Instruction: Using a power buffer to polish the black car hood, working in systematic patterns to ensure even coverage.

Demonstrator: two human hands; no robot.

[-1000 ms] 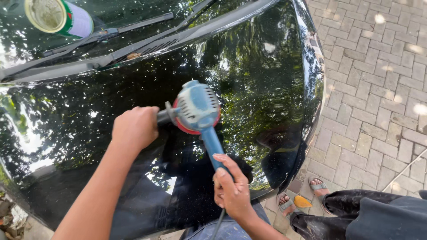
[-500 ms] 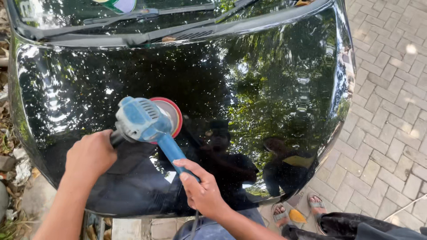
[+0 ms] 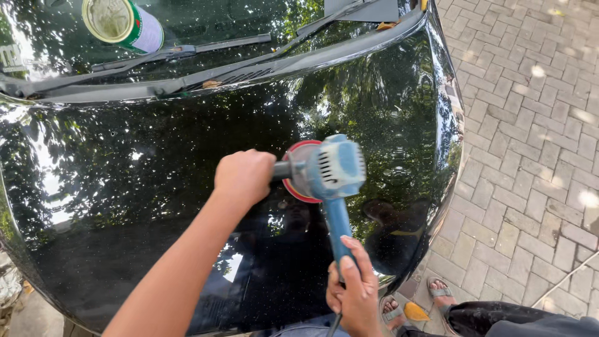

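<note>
A blue electric polisher (image 3: 334, 171) with a red pad (image 3: 295, 176) rests flat on the glossy black car hood (image 3: 156, 175). My left hand (image 3: 244, 176) is closed around the polisher's side handle. My right hand (image 3: 354, 292) grips the blue rear handle near the hood's front edge, with the cord hanging below it. The pad touches the hood right of its middle.
A round tin (image 3: 121, 23) with a green and white label stands on the windscreen above the wipers (image 3: 181, 51). Grey brick paving (image 3: 530, 143) lies to the right. Sandalled feet (image 3: 437, 293) and a dark-clothed leg (image 3: 499, 318) show at the bottom right.
The polisher and both hands have slid to the right across the hood, from the left part to right of its middle. The view has also shifted.
</note>
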